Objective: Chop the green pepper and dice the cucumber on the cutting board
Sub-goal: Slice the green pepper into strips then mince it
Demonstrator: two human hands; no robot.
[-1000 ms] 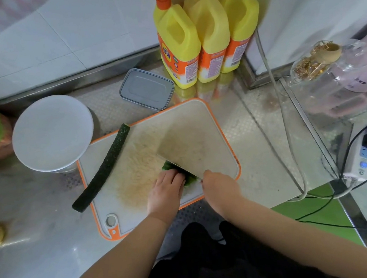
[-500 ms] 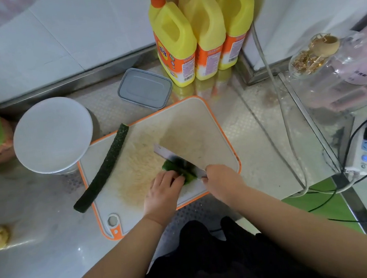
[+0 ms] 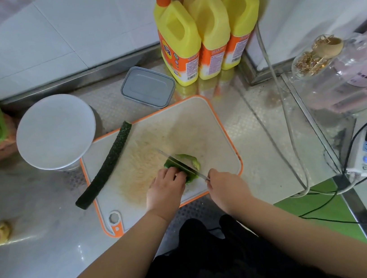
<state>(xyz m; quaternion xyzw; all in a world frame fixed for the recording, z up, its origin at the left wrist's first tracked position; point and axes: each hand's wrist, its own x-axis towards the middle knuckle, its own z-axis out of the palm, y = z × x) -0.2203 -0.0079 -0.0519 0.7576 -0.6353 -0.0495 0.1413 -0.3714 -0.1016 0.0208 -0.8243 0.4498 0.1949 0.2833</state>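
Left hand, fingers curled, pins green pepper to cutting board; right hand grips knife edge-down across it; cucumber alongside.

Green pepper: partly cut, lies near front of cutting board, knife blade across it. Cucumber: whole, dark green, bumpy, lying diagonally over board's left edge, near end on tabletop. Cutting board: white, orange-rimmed, stained centre.
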